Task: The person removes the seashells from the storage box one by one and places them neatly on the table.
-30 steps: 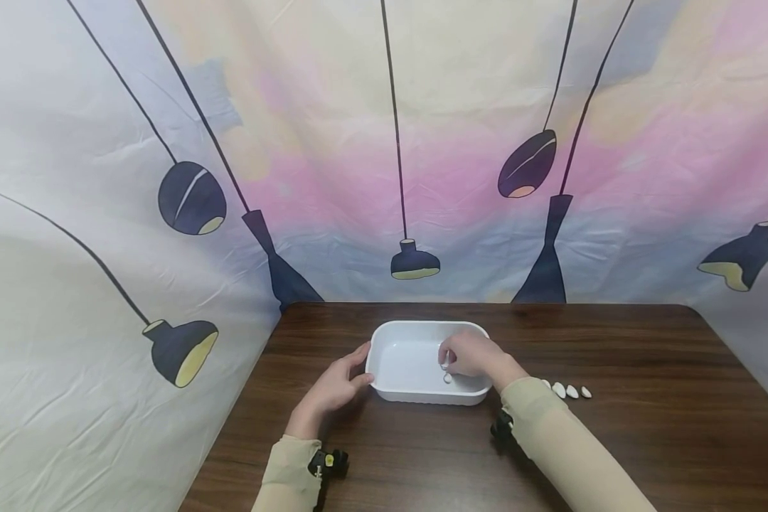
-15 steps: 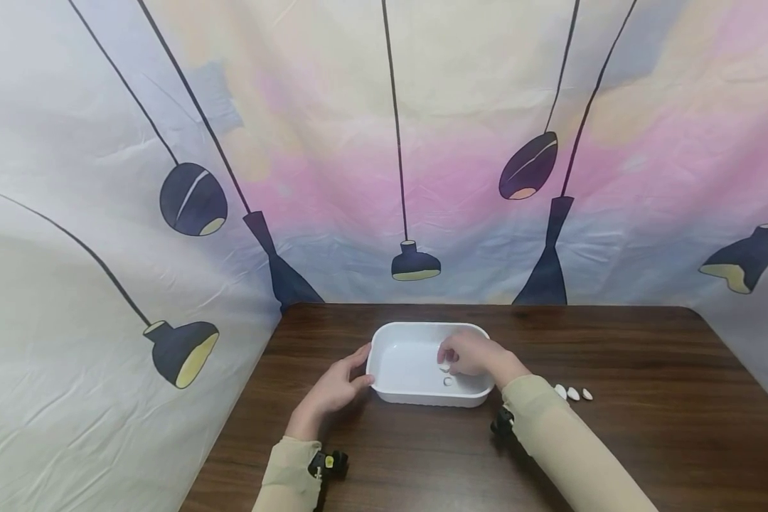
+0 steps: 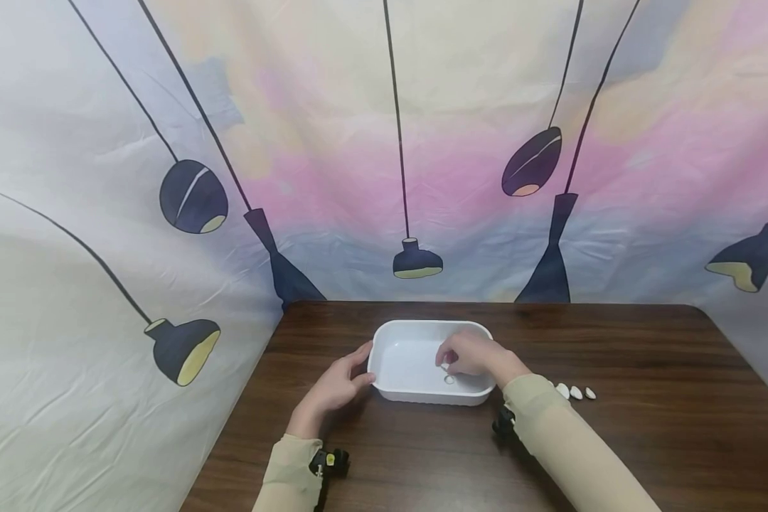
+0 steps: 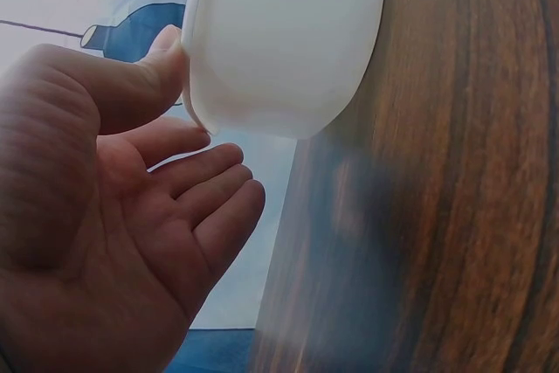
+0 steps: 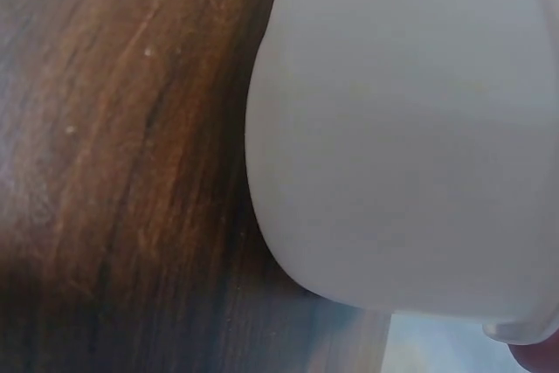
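A white rectangular dish (image 3: pixel 402 395) with rounded corners stands on the table. At its left end my left hand (image 3: pixel 334 387) touches the rim with thumb and index finger; the left wrist view shows the other fingers free of it and loosely extended. My right hand (image 3: pixel 470 353) reaches over the right side into the dish. Its fingertips pinch a small white pebble (image 3: pixel 445 367), partly hidden by the fingers. Just below it on the dish floor lies another small white piece (image 3: pixel 449 380). In the right wrist view the dish's outer wall (image 5: pixel 402 146) hides most of the hand.
Several white pebbles (image 3: pixel 576 392) lie in a row on the brown wooden table (image 3: pixel 422 455), right of the dish and beside the right sleeve (image 3: pixel 537 398). A patterned cloth (image 3: pixel 333 142) with printed lamps hangs behind the table's far edge.
The right hand stays inside the dish, its fingertips shifted slightly left with the pebble. The right sleeve now covers one more pebble of the row. The left hand has not moved.
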`<state>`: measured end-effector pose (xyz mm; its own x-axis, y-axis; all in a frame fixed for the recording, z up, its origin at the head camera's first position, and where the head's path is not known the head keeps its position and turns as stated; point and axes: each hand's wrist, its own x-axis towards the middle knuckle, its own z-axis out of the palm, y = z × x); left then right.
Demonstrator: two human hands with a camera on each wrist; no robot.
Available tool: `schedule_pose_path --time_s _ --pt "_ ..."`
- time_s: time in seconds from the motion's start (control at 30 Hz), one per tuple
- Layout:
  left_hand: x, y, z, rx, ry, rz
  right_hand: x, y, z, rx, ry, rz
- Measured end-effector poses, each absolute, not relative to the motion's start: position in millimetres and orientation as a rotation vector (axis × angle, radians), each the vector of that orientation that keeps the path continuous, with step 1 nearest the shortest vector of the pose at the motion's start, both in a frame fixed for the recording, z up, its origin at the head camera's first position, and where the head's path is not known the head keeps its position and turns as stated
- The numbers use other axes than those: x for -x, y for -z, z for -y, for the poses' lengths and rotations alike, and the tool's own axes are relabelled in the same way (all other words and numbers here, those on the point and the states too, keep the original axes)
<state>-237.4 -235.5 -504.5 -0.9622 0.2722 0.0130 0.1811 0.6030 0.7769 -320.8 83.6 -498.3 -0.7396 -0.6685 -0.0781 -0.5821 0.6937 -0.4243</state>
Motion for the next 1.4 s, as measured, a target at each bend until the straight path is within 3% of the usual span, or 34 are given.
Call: schedule_pose_path --time_s 0.3,0.57,0.97,1.4 --pt "237.6 505.6 235.4 -0.397 -1.287 -2.730 322.0 496.3 -89.6 0.939 0.720 -2.709" --pt "239.2 506.6 234.8 -0.400 -1.284 -2.726 312.9 488.3 -122.7 1.012 1.030 -2.689" --pt "239.1 506.5 235.9 -0.398 -1.257 -2.737 283.3 497.6 -224.4 0.826 1.295 -2.850" --pt "240.5 506.5 234.3 -0.376 -1.312 -2.703 241.2 518.9 -337.0 0.376 1.121 -2.851"
